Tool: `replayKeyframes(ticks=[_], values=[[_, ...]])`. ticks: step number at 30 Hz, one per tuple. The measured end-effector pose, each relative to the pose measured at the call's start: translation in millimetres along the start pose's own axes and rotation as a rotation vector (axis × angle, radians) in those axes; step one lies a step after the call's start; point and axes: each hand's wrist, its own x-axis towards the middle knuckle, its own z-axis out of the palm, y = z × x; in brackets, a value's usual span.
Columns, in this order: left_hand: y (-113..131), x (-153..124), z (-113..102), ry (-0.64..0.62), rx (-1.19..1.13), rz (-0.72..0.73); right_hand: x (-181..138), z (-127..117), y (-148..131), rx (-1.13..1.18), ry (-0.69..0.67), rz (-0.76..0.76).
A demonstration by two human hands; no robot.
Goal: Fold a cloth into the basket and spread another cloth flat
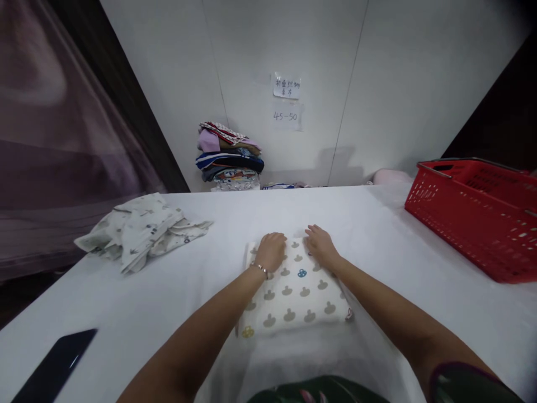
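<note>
A folded white cloth [296, 292] with grey-brown mushroom-like prints, plus a few blue and yellow ones, lies flat in front of me. My left hand [272, 250], with a bracelet at the wrist, rests palm down on its far left part; the fingers bend slightly over the top. On the far right corner lies my right hand [321, 245], its fingers stretched and a little apart. Both hands touch the cloth without a visible grip. Their palms and the cloth under them are hidden.
A crumpled white printed cloth [145, 230] lies left on the white table [361, 215]. A dark phone-like slab [54, 366] is near left. A red basket [474, 215] stands right. Beyond the far edge rises a stack of folded cloths [230, 154] against the wall.
</note>
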Motion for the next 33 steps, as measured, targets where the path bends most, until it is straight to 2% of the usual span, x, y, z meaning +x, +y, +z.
replayKeyframes(ticks=[2,5,8,11,16,21,24,28,30,33], values=[[4,-13,2,-0.043,0.068,0.055,-13,0,-10,-0.065,-0.043,-0.141],[2,-23,11,-0.155,0.125,-0.052,-22,4,-19,-0.109,-0.171,-0.249],[-3,-22,20,-0.247,0.124,-0.182,-16,9,-17,-0.117,-0.272,-0.197],[-4,-16,24,-0.259,0.131,-0.223,-7,11,-13,-0.111,-0.295,-0.187],[0,-12,11,-0.317,0.092,-0.245,-8,-2,-18,-0.092,-0.346,-0.17],[0,-39,-2,-0.217,0.109,-0.211,-43,-7,-30,-0.122,-0.25,-0.163],[0,-59,0,-0.252,0.143,-0.205,-58,2,-31,-0.121,-0.294,-0.125],[3,-64,4,-0.276,0.17,-0.219,-55,-1,-25,-0.009,-0.319,-0.088],[3,-62,4,-0.283,0.162,-0.208,-56,-13,-17,0.178,-0.239,-0.004],[0,-59,5,-0.276,0.151,-0.201,-74,-36,0,0.53,0.053,0.289]])
